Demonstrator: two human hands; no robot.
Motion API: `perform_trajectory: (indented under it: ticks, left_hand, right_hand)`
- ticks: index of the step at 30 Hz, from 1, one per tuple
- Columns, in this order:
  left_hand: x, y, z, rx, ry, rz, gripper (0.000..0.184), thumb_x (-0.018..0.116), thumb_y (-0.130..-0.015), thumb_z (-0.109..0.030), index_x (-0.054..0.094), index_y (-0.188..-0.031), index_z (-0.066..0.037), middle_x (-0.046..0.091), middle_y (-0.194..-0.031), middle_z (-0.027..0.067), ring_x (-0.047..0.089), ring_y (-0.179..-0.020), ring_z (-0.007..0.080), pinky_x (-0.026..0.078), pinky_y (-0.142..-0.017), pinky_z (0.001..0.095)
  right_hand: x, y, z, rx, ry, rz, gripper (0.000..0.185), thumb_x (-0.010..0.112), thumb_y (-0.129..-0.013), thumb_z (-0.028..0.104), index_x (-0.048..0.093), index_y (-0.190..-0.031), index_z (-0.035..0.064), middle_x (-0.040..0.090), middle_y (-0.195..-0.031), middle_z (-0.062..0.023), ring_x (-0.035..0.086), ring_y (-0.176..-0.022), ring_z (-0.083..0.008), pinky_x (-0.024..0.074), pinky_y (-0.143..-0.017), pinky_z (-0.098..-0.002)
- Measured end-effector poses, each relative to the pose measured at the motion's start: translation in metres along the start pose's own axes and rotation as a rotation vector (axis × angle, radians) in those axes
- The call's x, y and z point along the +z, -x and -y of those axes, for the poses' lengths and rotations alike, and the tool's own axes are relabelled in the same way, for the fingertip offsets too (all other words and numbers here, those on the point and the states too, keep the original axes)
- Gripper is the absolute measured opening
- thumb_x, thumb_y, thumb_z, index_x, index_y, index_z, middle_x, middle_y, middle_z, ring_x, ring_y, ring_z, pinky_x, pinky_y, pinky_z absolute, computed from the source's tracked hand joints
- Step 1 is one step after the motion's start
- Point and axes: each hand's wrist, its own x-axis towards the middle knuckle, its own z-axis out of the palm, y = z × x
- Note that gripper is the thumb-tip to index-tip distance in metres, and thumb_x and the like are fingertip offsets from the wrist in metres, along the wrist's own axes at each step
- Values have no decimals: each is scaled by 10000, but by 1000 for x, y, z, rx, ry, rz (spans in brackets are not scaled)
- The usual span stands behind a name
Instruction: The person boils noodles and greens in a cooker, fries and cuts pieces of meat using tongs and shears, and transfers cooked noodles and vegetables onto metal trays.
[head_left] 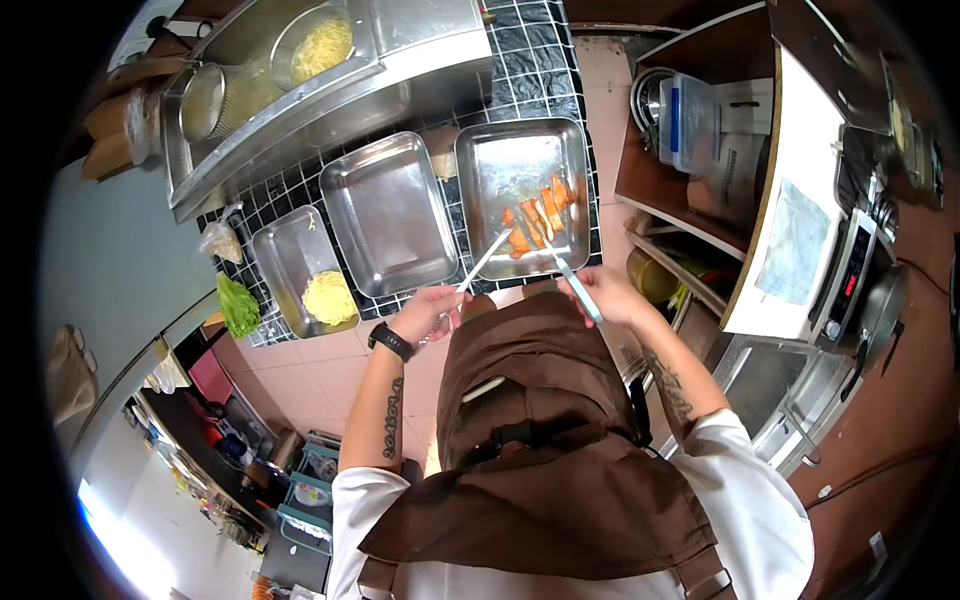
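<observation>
Orange-brown strips of food [531, 225] lie in the right-hand metal tray [490, 145]. My left hand [430, 312] is closed on the handle of a thin metal utensil [487, 257], whose tip is at the left side of the strips. In my right hand [606, 296] is a knife with a pale blue-green handle [578, 288]; its blade points into the strips. Both hands are just outside the tray's near edge. Whether the left utensil is a fork is too small to tell.
To the left stand a metal tray [390, 215] and a smaller tray [285, 255] holding yellow noodles [329, 298]. Beside them are green lettuce [238, 305] and a plastic bag [221, 241]. Noodle baskets [322, 50] sit in the metal cooker behind. A wooden shelf [690, 215] is at right.
</observation>
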Motion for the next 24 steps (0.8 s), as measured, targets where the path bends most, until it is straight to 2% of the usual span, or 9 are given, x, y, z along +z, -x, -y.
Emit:
perform_trajectory:
  ticks: [2, 7, 10, 11, 12, 14, 15, 18, 24]
  left_hand:
    - [11, 5, 3, 11, 35, -27, 301, 516, -1033, -264, 640, -1144, -13, 603, -660, 12, 452, -432, 63, 304, -380, 211]
    - [29, 27, 17, 19, 3, -160, 326, 545, -1020, -345, 631, -1147, -57, 585, -692, 1, 500, -473, 63, 367, -402, 221]
    - [42, 63, 19, 168, -38, -419, 356, 595, -994, -342, 617, -1168, -33, 569, -693, 2, 506, -502, 99, 421, -469, 267]
    - [29, 51, 48, 345, -210, -620, 405, 635, -965, -338, 600, -1199, -9, 581, -699, 54, 547, -571, 173, 470, -566, 334]
    - [33, 70, 21, 232, -424, -730, 494, 643, -946, -309, 547, -1291, 32, 605, -731, 122, 598, -682, 259, 492, -659, 387]
    - [10, 42, 47, 402, -566, -895, 585, 630, -931, -257, 461, -1381, 76, 636, -771, 177, 626, -753, 319, 502, -699, 410]
    - [1, 28, 51, 553, -639, -979, 620, 650, -898, -197, 429, -1404, 85, 624, -737, 142, 615, -713, 327, 507, -680, 421]
    - [-18, -17, 53, 582, -780, -1106, 650, 668, -876, -189, 417, -1399, 104, 659, -918, 181, 624, -915, 357, 505, -822, 436]
    - [-4, 8, 25, 492, -660, -1064, 683, 679, -886, -277, 426, -1395, 101, 583, -1259, 277, 521, -1211, 418, 422, -1043, 449]
  right_hand:
    - [6, 12, -6, 65, -141, 82, 449, 711, -897, 469, 626, -744, 56, 542, -574, -6, 542, -437, -120, 477, -430, -266]
    - [8, 22, 6, 110, 262, 7, 494, 683, -894, 501, 650, -799, 17, 635, -641, -102, 652, -534, -200, 534, -523, -342]
    - [16, 38, 38, -242, 696, -279, 491, 685, -866, 493, 673, -915, 5, 684, -736, -174, 711, -738, -323, 563, -702, -413]
    - [20, 41, 61, -266, 807, -294, 492, 687, -836, 455, 658, -1081, 29, 700, -894, -198, 680, -915, -398, 538, -848, -445]
    - [22, 24, 68, -489, 906, -336, 454, 686, -848, 373, 618, -1144, 36, 687, -999, -196, 671, -951, -375, 538, -832, -458]
    - [34, -8, 102, -593, 1021, -387, 387, 695, -849, 293, 613, -1126, 36, 664, -1050, -176, 658, -970, -355, 536, -802, -470]
    - [44, -24, 121, -681, 1113, -421, 347, 698, -844, 261, 618, -1094, 34, 662, -1024, -166, 658, -961, -343, 540, -782, -462]
    - [70, -79, 169, -933, 1269, -441, 280, 703, -830, 220, 628, -1021, 29, 657, -975, -138, 661, -936, -309, 553, -755, -415]
    - [106, -141, 194, -1091, 1436, -525, 252, 571, -836, 147, 652, -1042, 27, 610, -1057, -97, 606, -1041, -241, 546, -798, -393]
